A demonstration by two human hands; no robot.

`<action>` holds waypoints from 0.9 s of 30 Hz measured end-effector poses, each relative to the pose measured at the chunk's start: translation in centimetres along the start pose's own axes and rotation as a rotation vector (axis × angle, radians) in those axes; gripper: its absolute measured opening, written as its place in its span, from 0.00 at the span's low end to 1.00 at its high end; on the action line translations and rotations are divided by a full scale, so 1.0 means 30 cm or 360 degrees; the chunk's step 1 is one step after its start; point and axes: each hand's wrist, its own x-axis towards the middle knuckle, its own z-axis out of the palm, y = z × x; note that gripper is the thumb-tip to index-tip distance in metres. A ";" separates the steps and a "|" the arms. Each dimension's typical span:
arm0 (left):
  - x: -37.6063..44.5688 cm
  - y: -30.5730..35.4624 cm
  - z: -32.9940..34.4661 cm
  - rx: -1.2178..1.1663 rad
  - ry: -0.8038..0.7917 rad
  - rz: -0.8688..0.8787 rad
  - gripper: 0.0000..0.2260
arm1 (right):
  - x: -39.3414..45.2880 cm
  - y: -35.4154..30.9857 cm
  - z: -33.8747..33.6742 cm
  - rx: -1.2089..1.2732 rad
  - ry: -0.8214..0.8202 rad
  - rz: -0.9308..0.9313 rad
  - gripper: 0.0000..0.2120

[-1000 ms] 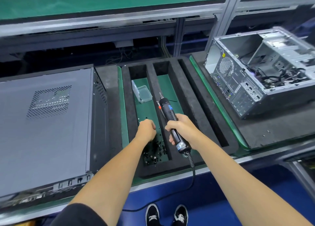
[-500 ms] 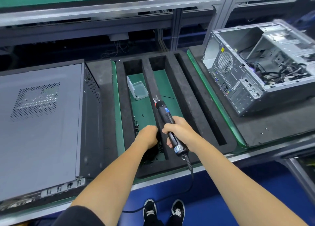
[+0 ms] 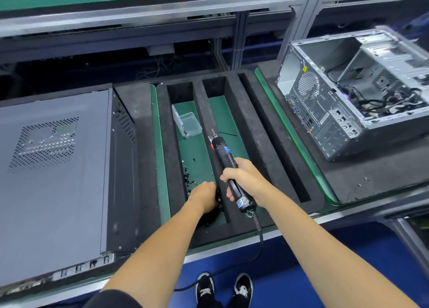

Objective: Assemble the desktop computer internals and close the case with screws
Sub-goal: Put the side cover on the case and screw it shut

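Two hands are engaged over the black foam tray (image 3: pixel 241 122), my landmark here. My right hand (image 3: pixel 243 177) is wrapped fully round the electric screwdriver (image 3: pixel 228 166), bit pointing toward the tray's far end. My left hand (image 3: pixel 203 197) is curled, knuckles up, over the loose black screws (image 3: pixel 189 180) in the tray's left slot; whether a screw is pinched I cannot tell, since the fingertips are hidden. The closed grey case (image 3: pixel 53 177) lies left of the tray, the open case (image 3: pixel 355 91) right of it.

Risks, in my judgement: small screws may slip from a blind pinch and scatter in the slot. The screwdriver's coiled cord (image 3: pixel 256 221) hangs off the tray's near edge and could snag. A clear plastic box (image 3: pixel 189 124) sits farther along the slot; a careless sweep may knock it.
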 end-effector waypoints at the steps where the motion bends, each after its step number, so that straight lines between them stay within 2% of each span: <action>1: 0.001 -0.001 0.000 -0.0030 0.0000 -0.0027 0.09 | -0.001 0.001 0.001 0.0004 -0.0003 0.0004 0.10; 7: -0.002 -0.009 -0.021 -0.0119 0.0125 -0.0136 0.09 | -0.006 0.006 0.004 -0.0004 -0.0014 0.0017 0.09; 13: -0.033 0.012 0.016 -0.0157 -0.0036 0.0020 0.11 | -0.002 0.013 0.006 0.0002 0.0002 0.0000 0.09; 20: -0.055 0.019 0.041 0.0077 0.0093 0.0083 0.10 | -0.001 0.014 0.005 0.0015 -0.0003 -0.0019 0.10; 27: -0.067 0.028 0.045 0.0271 0.0101 0.0180 0.12 | -0.014 0.015 0.008 0.0017 -0.0001 -0.0016 0.10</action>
